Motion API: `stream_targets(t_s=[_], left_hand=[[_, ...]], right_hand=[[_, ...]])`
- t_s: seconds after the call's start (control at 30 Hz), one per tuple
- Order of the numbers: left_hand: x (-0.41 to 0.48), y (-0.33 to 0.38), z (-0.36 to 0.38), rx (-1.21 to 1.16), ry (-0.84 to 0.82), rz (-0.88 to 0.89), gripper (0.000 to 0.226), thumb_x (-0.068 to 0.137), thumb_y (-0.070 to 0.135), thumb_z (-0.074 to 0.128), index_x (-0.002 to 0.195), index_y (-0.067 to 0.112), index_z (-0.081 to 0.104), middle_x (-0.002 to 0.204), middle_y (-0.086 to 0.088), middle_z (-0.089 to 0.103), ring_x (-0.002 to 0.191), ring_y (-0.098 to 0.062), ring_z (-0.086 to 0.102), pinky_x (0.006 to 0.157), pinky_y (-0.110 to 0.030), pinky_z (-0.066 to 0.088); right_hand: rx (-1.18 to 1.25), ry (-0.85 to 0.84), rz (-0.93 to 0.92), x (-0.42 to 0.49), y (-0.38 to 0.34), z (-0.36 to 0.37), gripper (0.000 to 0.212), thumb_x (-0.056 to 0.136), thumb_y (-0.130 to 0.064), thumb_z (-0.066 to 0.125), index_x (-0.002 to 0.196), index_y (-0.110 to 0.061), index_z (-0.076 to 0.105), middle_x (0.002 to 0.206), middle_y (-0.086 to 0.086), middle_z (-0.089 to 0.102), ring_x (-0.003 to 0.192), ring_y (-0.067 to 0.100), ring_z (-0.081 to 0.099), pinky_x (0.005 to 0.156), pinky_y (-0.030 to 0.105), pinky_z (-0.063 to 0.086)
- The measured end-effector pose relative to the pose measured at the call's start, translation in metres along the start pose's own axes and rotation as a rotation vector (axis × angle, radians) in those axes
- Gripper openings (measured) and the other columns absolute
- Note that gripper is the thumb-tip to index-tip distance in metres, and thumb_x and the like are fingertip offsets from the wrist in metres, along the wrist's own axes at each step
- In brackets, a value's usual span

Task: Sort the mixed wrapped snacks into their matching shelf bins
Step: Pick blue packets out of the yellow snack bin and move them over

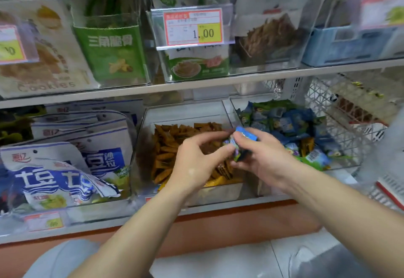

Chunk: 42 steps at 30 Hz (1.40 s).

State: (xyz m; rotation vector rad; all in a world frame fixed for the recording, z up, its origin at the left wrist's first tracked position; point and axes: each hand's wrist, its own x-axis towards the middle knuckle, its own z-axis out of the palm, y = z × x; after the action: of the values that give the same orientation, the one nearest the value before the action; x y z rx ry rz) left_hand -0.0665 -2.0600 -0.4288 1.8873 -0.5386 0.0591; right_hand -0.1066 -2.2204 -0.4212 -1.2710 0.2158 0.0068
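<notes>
Head view: both hands meet over the middle bin, a clear tub on the lower shelf filled with orange-brown packets.

The right hand grips a small bunch of wrapped snacks. A blue packet sits on top under the thumb. Its long axis runs roughly left to right, with the left end higher and the right end dipping toward the right bin.

A green-purple packet sits just below it, more upright. It is motion-blurred, so its exact axis is hard to tell.

The left hand has curled fingers, and thumb and forefinger pinch the left edge of the green-purple packet.

The right bin holds a pile of blue and green packets. One stray orange-brown packet stands among them, long axis near vertical.

The left bin holds blue-white bags. A price tag reading 1.00 hangs on the upper shelf. A white mesh basket stands far right.
</notes>
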Motion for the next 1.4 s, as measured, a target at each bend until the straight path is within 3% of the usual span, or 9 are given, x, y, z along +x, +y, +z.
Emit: stream_targets(t_s=[0.2,0.4,0.57,0.77,0.9,1.03,1.17,1.3,1.4], left_hand=[[0.007,-0.011,-0.022,0.462,-0.024,0.11,0.029,0.087,0.041,0.066,0.115,0.031,0.068,0.106,0.02,0.068,0.098,0.002,0.062,0.087,-0.025,0.051],[-0.001,-0.019,-0.064,0.779,0.031,0.077,0.033,0.089,0.045,0.06,0.119,0.032,0.063,0.114,0.007,0.065,0.107,-0.015,0.059,0.087,-0.035,0.051],[-0.014,-0.026,-0.105,0.881,0.134,-0.002,0.028,0.087,0.039,0.065,0.112,0.027,0.066,0.1,0.003,0.06,0.097,-0.021,0.058,0.077,-0.035,0.049],[-0.034,-0.037,-0.128,0.909,0.108,-0.172,0.027,0.085,0.038,0.069,0.107,0.025,0.061,0.093,0.002,0.066,0.092,-0.025,0.061,0.075,-0.038,0.052],[-0.039,-0.047,-0.136,0.889,0.11,-0.243,0.03,0.084,0.038,0.069,0.107,0.023,0.057,0.092,0.003,0.067,0.095,-0.025,0.062,0.078,-0.04,0.053],[-0.042,-0.057,-0.138,0.902,0.068,-0.282,0.032,0.088,0.044,0.063,0.113,0.028,0.051,0.097,0.003,0.068,0.095,-0.025,0.063,0.078,-0.041,0.054],[-0.042,-0.063,-0.139,0.89,0.054,-0.27,0.03,0.089,0.044,0.061,0.113,0.031,0.046,0.095,0.005,0.067,0.092,-0.023,0.062,0.076,-0.042,0.054],[-0.042,-0.064,-0.139,0.899,0.042,-0.264,0.03,0.09,0.045,0.059,0.112,0.033,0.043,0.094,0.006,0.066,0.091,-0.022,0.063,0.075,-0.041,0.054],[-0.042,-0.063,-0.139,0.885,0.038,-0.253,0.029,0.09,0.044,0.058,0.113,0.033,0.042,0.095,0.007,0.066,0.09,-0.021,0.063,0.075,-0.041,0.054]], right_hand=[[-1.105,0.476,-0.544,0.024,-0.029,-0.083,0.045,0.088,-0.045,0.066,0.126,-0.029,0.048,0.099,-0.001,0.064,0.086,0.023,0.059,0.067,0.031,0.039],[-1.686,0.376,-0.356,0.065,-0.036,-0.115,0.049,0.099,-0.042,0.045,0.144,-0.023,0.046,0.145,0.011,0.049,0.128,0.037,0.045,0.101,0.043,0.042],[-1.882,0.509,-0.37,0.058,-0.042,-0.078,0.061,0.091,-0.055,0.052,0.142,-0.023,0.044,0.149,0.012,0.04,0.133,0.04,0.033,0.101,0.051,0.038],[-1.454,-0.123,-0.61,0.051,-0.021,0.028,0.034,0.089,-0.049,0.058,0.118,-0.032,0.065,0.118,-0.006,0.065,0.109,0.017,0.059,0.089,0.035,0.05],[-1.178,-0.674,-0.247,0.071,0.023,0.091,0.02,0.096,-0.035,0.057,0.114,-0.035,0.067,0.103,-0.021,0.067,0.093,-0.004,0.063,0.087,0.022,0.051],[-1.321,-1.0,0.074,0.101,0.066,0.119,0.037,0.1,-0.034,0.052,0.137,-0.029,0.056,0.141,-0.01,0.054,0.127,0.006,0.049,0.111,0.026,0.032],[-1.583,-1.089,0.062,0.117,0.084,0.123,0.045,0.096,-0.046,0.056,0.138,-0.031,0.055,0.141,-0.007,0.055,0.123,0.013,0.052,0.107,0.032,0.039],[-1.903,-0.902,-0.399,0.126,0.079,0.114,0.036,0.084,-0.052,0.057,0.113,-0.034,0.068,0.11,-0.008,0.067,0.099,0.017,0.06,0.081,0.036,0.054],[-1.998,-0.775,-0.38,0.135,0.063,0.105,0.037,0.085,-0.045,0.053,0.12,-0.041,0.063,0.121,-0.011,0.063,0.111,0.018,0.057,0.085,0.035,0.053]])
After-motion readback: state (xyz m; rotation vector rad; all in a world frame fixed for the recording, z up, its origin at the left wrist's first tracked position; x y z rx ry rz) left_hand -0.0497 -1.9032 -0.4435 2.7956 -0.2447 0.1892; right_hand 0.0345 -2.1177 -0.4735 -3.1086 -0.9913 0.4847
